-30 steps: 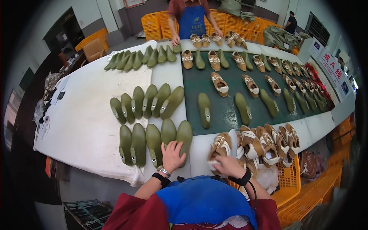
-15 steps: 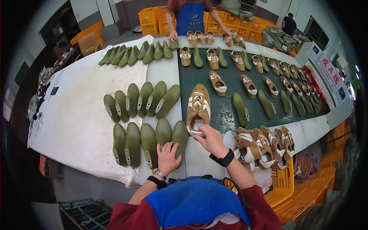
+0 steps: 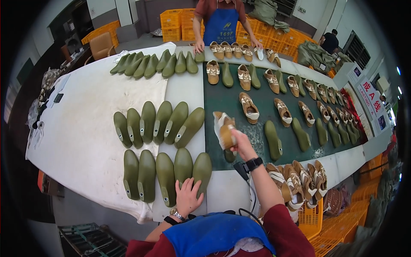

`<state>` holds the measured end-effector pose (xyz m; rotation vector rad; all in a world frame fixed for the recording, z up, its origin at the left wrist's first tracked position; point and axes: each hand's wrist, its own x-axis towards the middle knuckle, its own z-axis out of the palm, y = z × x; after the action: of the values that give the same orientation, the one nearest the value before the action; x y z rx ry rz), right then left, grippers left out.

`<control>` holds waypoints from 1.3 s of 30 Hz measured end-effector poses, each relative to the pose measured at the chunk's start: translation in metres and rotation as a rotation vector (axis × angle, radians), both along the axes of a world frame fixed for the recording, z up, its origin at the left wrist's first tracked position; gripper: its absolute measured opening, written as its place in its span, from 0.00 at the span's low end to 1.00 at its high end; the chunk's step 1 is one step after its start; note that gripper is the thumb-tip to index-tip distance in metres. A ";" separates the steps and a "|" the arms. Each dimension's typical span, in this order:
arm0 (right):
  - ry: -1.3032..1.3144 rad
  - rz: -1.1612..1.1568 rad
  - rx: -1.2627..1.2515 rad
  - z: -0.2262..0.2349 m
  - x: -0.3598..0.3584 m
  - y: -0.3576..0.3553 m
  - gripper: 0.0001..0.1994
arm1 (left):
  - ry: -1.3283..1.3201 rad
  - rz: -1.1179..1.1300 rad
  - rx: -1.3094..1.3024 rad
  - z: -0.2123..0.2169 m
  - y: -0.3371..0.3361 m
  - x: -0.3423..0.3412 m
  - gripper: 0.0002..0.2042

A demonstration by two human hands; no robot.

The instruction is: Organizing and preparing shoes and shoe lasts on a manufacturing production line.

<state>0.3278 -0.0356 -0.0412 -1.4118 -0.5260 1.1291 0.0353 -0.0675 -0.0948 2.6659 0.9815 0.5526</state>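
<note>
Shoe (image 3: 224, 130), brown and white, gripped in right hand (image 3: 243, 147), fingers closed on it.
Left hand (image 3: 188, 198): fingers partly spread, resting on olive-green, foot-shaped lasts (image 3: 201, 169).

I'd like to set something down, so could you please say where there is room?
Largely bare: white cloth left of the nearer green forms, and between them and the far row. Crowded: right end of the green mat, the shoe pile.

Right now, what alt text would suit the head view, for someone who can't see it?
A person holds a blurred tan-and-white shoe in the right grip above a dark green mat; the left grip touches green foot-shaped forms. More forms and shoes lie in rows across the table, with an aproned co-worker at its far side.
</note>
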 end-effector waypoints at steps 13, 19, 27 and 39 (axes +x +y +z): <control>-1.169 0.106 -0.118 -0.082 0.030 0.124 0.23 | 0.027 0.019 -0.013 0.001 0.002 0.004 0.23; -1.096 0.156 0.077 -0.092 -0.016 0.083 0.17 | 0.040 0.002 0.025 -0.002 -0.001 0.003 0.23; -1.075 0.716 0.225 -0.075 -0.153 -0.028 0.16 | 0.049 -0.024 0.101 -0.019 0.000 -0.002 0.24; -1.295 0.602 0.183 -0.065 -0.184 -0.072 0.19 | 0.147 -0.052 0.136 -0.026 -0.001 -0.008 0.29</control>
<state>0.1443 -0.1080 -0.1065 -1.7409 -2.0034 0.4095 0.0275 -0.0684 -0.1211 2.8790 0.9403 0.4320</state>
